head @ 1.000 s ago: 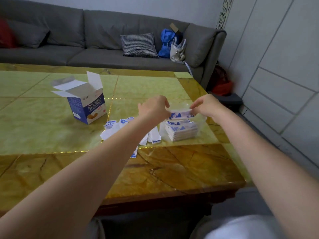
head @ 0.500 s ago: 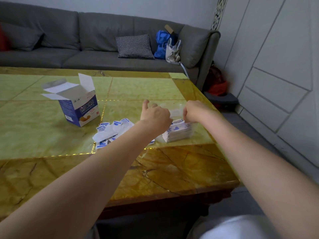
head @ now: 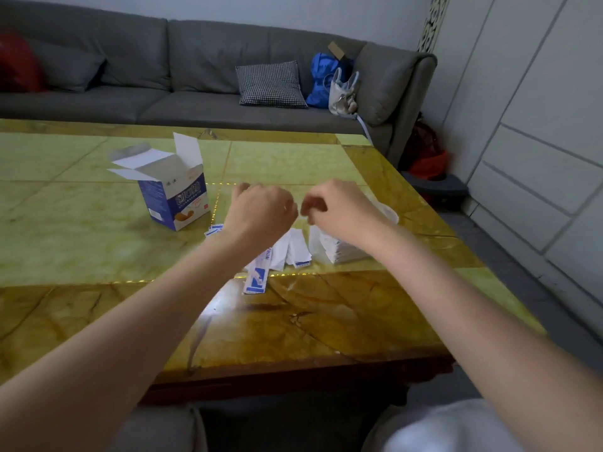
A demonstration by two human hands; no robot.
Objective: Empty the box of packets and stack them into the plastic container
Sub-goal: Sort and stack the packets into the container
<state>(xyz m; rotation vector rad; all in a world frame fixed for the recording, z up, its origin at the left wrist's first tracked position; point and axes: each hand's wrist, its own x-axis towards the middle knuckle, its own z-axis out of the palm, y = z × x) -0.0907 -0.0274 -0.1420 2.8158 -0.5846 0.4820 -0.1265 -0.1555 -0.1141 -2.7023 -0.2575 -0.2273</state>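
Note:
The blue and white box (head: 173, 194) stands on the table with its top flaps open. Loose white and blue packets (head: 293, 252) lie scattered in front of it, and one packet (head: 256, 280) lies nearer to me. A clear plastic container (head: 388, 212) to the right holds a stack of packets (head: 336, 251). My left hand (head: 261, 212) hovers over the loose packets, back up, its fingers curled under and hidden. My right hand (head: 339, 207) hangs just left of the container with loosely curled fingers, and I see nothing in it. The two hands nearly touch.
The green and amber marble table (head: 98, 256) ends close to the container on the right. A grey sofa (head: 163, 76) with a checked cushion (head: 270, 83) and bags stands behind it. Red bags (head: 427, 158) lie on the floor at the right.
Both hands held a packet over the container a second ago. They have let it go and moved left, from the container toward the loose packets.

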